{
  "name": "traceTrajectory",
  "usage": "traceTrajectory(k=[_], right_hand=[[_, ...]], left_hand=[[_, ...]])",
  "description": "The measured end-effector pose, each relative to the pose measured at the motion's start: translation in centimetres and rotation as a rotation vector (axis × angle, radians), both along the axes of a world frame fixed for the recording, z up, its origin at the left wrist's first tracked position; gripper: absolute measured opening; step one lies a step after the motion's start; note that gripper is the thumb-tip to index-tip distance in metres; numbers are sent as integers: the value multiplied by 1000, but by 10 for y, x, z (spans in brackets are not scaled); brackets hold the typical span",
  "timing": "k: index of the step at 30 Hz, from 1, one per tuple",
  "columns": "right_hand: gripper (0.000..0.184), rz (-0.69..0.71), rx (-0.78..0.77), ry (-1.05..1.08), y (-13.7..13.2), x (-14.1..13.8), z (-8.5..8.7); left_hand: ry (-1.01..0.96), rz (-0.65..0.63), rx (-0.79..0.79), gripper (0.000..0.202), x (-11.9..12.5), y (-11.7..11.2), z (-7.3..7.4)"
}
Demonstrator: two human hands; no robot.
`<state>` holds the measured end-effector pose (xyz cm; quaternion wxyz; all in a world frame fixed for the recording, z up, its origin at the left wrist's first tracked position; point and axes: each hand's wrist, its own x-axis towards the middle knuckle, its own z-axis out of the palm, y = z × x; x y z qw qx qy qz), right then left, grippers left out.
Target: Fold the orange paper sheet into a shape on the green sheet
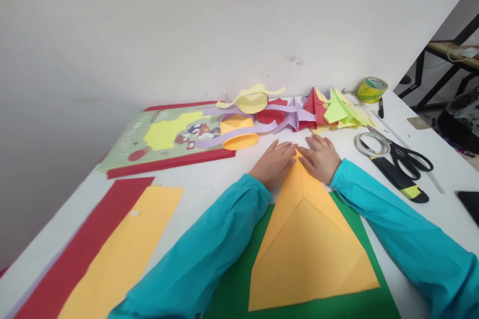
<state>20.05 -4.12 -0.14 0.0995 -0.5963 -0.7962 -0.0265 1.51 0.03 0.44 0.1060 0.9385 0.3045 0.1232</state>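
A sheet of orange paper (pixel 303 244), folded to a narrow point at its far end, lies over a green sheet (pixel 344 306). Creased flaps run along both of its slanting sides. At the tip, my left hand (pixel 275 162) grips the left edge, its fingers bent against the paper. My right hand (pixel 320 159) pinches the same tip from the right side, thumb and fingers close to those of the left. The fingers partly hide the very end of the point. Blue-green sleeves cover both forearms.
Left lie an orange strip (pixel 123 239), a red strip (pixel 86 244) and a printed folder (pixel 130 142). Behind my hands are curled paper pieces (pixel 252 102) and folded paper planes (pixel 314 109). Scissors (pixel 406 157), a clear tape roll (pixel 372 144), a black-and-yellow cutter (pixel 398 179) and yellow tape (pixel 371 89) lie right.
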Motion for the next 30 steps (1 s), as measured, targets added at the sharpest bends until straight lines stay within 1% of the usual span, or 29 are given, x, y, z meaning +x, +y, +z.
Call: traceTrajectory(k=[5, 11, 21, 26, 30], right_hand=[[44, 2, -8, -6, 0, 0, 0], [44, 6, 6, -16, 1, 0, -1], [44, 2, -4, -14, 1, 0, -1], [43, 3, 3, -17, 1, 0, -1], [46, 8, -6, -16, 1, 0, -1]], left_hand=[[-43, -31, 87, 36, 1, 7, -8], [-60, -63, 170, 32, 1, 6, -8], [-111, -65, 182, 26, 2, 6, -7], [-131, -54, 232, 20, 1, 3, -9], [-151, -38, 264, 17, -1, 2, -9]])
